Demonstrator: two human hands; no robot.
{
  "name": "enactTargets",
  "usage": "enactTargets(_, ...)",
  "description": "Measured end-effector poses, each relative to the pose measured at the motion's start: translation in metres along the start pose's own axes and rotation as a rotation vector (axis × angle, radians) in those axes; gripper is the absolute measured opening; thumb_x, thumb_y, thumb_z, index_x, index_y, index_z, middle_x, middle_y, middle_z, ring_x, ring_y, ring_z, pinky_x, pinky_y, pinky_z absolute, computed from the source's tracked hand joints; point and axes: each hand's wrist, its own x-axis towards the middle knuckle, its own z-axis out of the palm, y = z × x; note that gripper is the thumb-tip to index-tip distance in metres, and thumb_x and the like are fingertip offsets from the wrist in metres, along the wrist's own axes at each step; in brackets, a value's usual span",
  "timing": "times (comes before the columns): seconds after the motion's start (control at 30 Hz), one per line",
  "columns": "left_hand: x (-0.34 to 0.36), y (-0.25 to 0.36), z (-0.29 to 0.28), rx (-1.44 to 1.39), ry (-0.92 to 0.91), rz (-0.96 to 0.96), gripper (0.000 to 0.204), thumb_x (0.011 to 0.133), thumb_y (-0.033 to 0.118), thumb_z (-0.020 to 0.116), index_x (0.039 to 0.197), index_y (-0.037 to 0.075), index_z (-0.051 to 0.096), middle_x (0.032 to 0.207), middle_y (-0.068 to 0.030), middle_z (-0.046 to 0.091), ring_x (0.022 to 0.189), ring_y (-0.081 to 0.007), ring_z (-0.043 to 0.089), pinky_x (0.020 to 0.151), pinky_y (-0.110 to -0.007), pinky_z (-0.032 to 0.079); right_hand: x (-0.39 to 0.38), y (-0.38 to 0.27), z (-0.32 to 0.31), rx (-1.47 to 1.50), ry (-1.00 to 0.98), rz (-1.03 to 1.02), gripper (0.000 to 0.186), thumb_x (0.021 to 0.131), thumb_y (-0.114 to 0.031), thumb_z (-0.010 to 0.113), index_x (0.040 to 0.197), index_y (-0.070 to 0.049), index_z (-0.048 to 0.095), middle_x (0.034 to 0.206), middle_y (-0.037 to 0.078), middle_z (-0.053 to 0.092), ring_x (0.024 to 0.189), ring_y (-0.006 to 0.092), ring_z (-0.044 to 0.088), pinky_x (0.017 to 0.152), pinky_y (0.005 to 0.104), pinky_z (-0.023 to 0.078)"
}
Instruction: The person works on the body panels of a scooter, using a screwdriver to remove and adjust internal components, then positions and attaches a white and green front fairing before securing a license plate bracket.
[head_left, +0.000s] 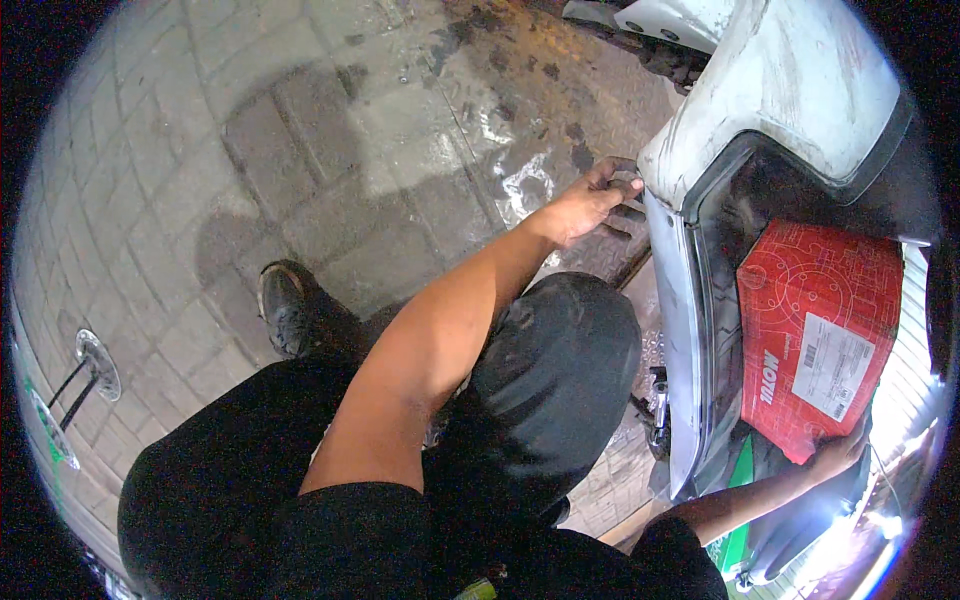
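My left hand [598,205] reaches to the edge of a white scooter body panel [770,110]. Its thumb and forefinger are bent close to the panel's lower corner, and the other fingers stretch out apart below it. Nothing shows in its grasp. A red cardboard box [815,310] with a white label stands in the dark footwell behind the panel. Beside the box's near lower corner lies my right hand [840,456], at the far right. Its fingertips are mostly hidden, so how it rests on the box or the scooter is unclear.
A metal plate [540,80] with rust stains lies under the scooter. Grey paving [150,200] spreads to the left, with my dark shoe [285,305] on it. A green item [738,500] sits by my right forearm. At far left is a round metal base [98,365].
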Motion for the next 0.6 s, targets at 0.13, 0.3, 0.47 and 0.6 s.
enactTargets(0.13,-0.003,0.005,0.009,0.115,0.111,0.054,0.056,0.092,0.031,0.069,0.134,0.005,0.041,0.118,-0.0141,0.060,0.103,-0.0226,0.061,0.076,-0.035,0.057,-0.002,0.002,-0.003,0.101,-0.026,0.124,0.043,0.088,-0.015,0.055,0.130,-0.006,0.057,0.134,0.017,0.056,0.119,0.0320,0.057,0.101,0.0426,0.046)
enactTargets(0.3,0.000,0.008,0.007,0.455,0.328,0.521,0.059,0.085,0.020,0.074,0.132,0.000,0.046,0.125,-0.0210,0.056,0.110,-0.0302,0.060,0.095,-0.038,0.050,0.001,0.001,0.000,0.085,-0.016,0.155,0.041,0.096,-0.022,0.043,0.130,-0.004,0.059,0.136,0.018,0.055,0.120,0.0325,0.056,0.101,0.0435,0.045)
enactTargets(0.47,0.005,0.024,0.014,0.792,0.195,0.599,0.061,0.075,0.004,0.066,0.132,0.000,0.046,0.128,-0.0238,0.054,0.120,-0.0419,0.052,0.105,-0.042,0.041,-0.004,0.018,0.003,0.094,-0.082,0.233,0.044,0.092,-0.018,0.042,0.133,-0.004,0.056,0.139,0.019,0.052,0.126,0.0372,0.052,0.106,0.0462,0.042)
enactTargets(0.6,-0.003,0.044,0.010,0.970,0.131,0.491,0.058,0.075,0.007,0.064,0.130,0.000,0.047,0.126,-0.0243,0.057,0.121,-0.0384,0.053,0.100,-0.041,0.045,-0.009,0.023,0.006,-0.046,-0.041,-0.040,0.047,0.092,-0.022,0.041,0.132,-0.005,0.057,0.139,0.021,0.051,0.127,0.0396,0.050,0.107,0.0484,0.041)
